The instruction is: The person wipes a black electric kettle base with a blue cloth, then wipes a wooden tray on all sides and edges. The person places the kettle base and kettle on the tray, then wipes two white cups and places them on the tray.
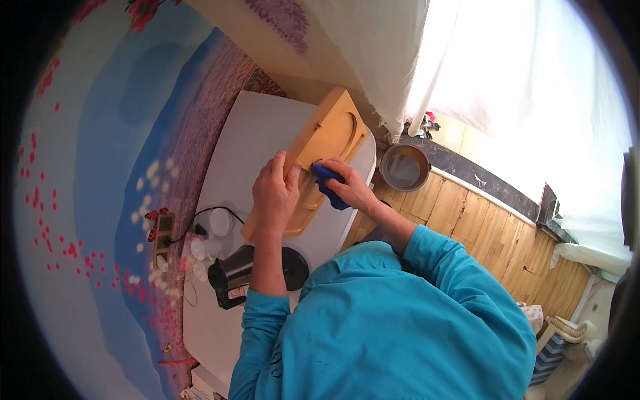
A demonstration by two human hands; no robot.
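A thick wooden tray (332, 135) with recesses cut in its face stands tilted over a white table (240, 130). My left hand (277, 195) grips its left edge, thumb on the face and fingers around the side. In my right hand (352, 187) is a bunched blue cloth (329, 187), held against the tray's recessed face near the middle. The palm side of my left hand is hidden. The tray's lower end is partly covered by my left forearm.
A black electric kettle (232, 272) and its dark round base (295, 268) sit beside my left forearm. White cups (198, 248) and a cable (215, 209) lie near the wall sockets (163, 237). A bucket of liquid (404, 169) stands on the wooden floor (462, 210) by the curtain (492, 85).
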